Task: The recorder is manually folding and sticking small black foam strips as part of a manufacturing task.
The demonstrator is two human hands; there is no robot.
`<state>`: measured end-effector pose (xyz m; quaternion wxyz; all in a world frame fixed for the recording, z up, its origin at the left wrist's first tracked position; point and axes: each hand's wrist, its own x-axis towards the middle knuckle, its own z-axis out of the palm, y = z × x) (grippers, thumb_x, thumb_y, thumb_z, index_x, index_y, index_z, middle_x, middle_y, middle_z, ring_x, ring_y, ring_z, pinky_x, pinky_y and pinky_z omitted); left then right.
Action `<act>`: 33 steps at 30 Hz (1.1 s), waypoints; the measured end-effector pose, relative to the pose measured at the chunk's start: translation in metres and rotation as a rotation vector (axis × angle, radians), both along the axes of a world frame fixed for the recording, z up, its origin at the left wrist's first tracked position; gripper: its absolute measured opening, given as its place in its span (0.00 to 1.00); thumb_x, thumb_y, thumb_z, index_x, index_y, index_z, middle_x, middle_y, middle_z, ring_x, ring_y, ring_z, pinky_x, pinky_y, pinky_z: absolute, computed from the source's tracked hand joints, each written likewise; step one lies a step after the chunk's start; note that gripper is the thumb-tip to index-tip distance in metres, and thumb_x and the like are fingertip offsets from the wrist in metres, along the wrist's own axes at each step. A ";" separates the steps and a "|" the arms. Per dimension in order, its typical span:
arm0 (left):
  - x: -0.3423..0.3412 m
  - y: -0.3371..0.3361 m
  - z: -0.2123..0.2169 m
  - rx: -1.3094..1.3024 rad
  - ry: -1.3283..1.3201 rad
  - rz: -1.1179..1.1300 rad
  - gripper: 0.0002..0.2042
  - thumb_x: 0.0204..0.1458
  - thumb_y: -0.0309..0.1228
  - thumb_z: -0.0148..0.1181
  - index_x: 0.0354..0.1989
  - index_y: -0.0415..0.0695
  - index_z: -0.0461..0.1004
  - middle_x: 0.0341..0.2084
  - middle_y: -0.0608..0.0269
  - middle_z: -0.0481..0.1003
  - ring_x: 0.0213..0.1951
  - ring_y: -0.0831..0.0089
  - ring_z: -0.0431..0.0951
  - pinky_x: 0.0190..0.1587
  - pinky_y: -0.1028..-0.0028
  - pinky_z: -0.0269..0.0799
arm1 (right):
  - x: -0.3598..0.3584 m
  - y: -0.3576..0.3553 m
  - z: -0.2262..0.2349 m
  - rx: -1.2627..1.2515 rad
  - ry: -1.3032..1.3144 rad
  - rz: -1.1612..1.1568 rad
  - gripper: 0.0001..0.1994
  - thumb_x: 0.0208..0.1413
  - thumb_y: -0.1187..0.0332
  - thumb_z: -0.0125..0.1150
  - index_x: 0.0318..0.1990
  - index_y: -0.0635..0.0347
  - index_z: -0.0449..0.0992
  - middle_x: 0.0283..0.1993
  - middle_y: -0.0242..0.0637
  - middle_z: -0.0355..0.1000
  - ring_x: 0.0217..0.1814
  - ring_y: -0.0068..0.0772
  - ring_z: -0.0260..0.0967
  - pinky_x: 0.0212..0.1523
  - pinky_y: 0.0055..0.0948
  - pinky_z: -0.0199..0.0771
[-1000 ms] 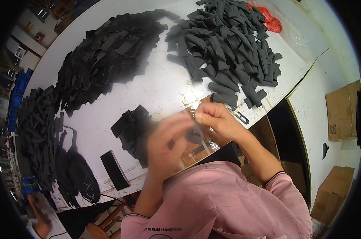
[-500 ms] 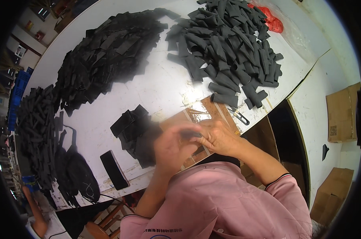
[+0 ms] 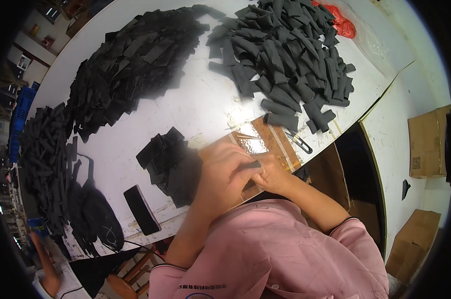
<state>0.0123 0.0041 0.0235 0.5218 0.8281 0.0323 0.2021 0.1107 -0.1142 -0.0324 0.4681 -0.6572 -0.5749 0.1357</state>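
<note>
Both hands meet over a brown board (image 3: 280, 139) at the table's near edge, with a small dark fabric piece (image 3: 252, 165) between them. My left hand (image 3: 223, 172) is curled about this piece, its fingers slightly blurred. Against it, my right hand (image 3: 273, 174) is closed with thumb and fingers pinching the same piece; most of the piece is hidden by the fingers. Just left of my left hand lies a small heap of flat black fabric pieces (image 3: 166, 162). Beyond my right hand rises a big pile of rolled dark grey fabric tubes (image 3: 285, 65).
A wide heap of flat black pieces (image 3: 131, 65) covers the far left, with narrow strips (image 3: 44, 159) beside it. A phone (image 3: 141, 209) lies near the front edge. Small thread snips (image 3: 301, 144) rest right of the board. Cardboard boxes (image 3: 428, 142) stand at right.
My left hand has come down and closed in on the fabric piece beside my right hand, which has barely moved. The piles look the same.
</note>
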 end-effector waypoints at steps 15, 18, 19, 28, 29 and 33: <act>-0.024 -0.005 -0.017 -0.944 -0.341 0.152 0.07 0.48 0.29 0.53 0.32 0.39 0.70 0.30 0.56 0.70 0.37 0.66 0.67 0.45 0.66 0.61 | 0.003 0.001 0.024 -0.136 -0.254 -0.019 0.12 0.44 0.61 0.56 0.22 0.62 0.68 0.18 0.38 0.65 0.23 0.43 0.65 0.22 0.36 0.63; -0.022 -0.009 -0.018 -0.894 -0.299 0.192 0.07 0.48 0.29 0.54 0.31 0.37 0.71 0.30 0.56 0.70 0.36 0.67 0.68 0.46 0.67 0.61 | 0.000 0.002 0.017 -0.180 -0.243 -0.041 0.13 0.45 0.61 0.56 0.20 0.62 0.67 0.18 0.38 0.65 0.22 0.43 0.64 0.21 0.35 0.63; -0.023 -0.007 -0.018 -0.893 -0.301 0.199 0.07 0.48 0.29 0.54 0.31 0.37 0.71 0.30 0.56 0.70 0.36 0.67 0.68 0.46 0.67 0.61 | 0.000 0.003 0.021 -0.197 -0.277 -0.045 0.14 0.47 0.60 0.56 0.20 0.62 0.67 0.19 0.39 0.65 0.21 0.43 0.64 0.21 0.35 0.63; -0.022 0.013 -0.023 -0.501 -0.165 0.273 0.04 0.46 0.18 0.48 0.26 0.34 0.70 0.29 0.56 0.72 0.34 0.72 0.70 0.39 0.77 0.64 | 0.010 0.002 0.040 -0.297 -0.274 0.053 0.15 0.49 0.60 0.55 0.21 0.64 0.71 0.15 0.41 0.66 0.17 0.40 0.63 0.22 0.31 0.64; -0.022 0.024 -0.029 -0.385 -0.107 0.407 0.04 0.47 0.19 0.48 0.27 0.35 0.71 0.29 0.58 0.73 0.33 0.76 0.70 0.38 0.79 0.63 | 0.015 0.001 0.057 -0.218 -0.011 0.060 0.17 0.50 0.58 0.53 0.20 0.64 0.71 0.13 0.39 0.65 0.15 0.36 0.62 0.22 0.28 0.63; -0.043 0.106 -0.088 0.399 0.253 1.016 0.13 0.45 0.26 0.51 0.41 0.37 0.69 0.40 0.49 0.69 0.45 0.54 0.65 0.47 0.63 0.59 | 0.057 0.023 0.080 0.095 0.717 -0.137 0.25 0.55 0.49 0.41 0.24 0.63 0.71 0.14 0.30 0.63 0.16 0.19 0.59 0.20 0.19 0.58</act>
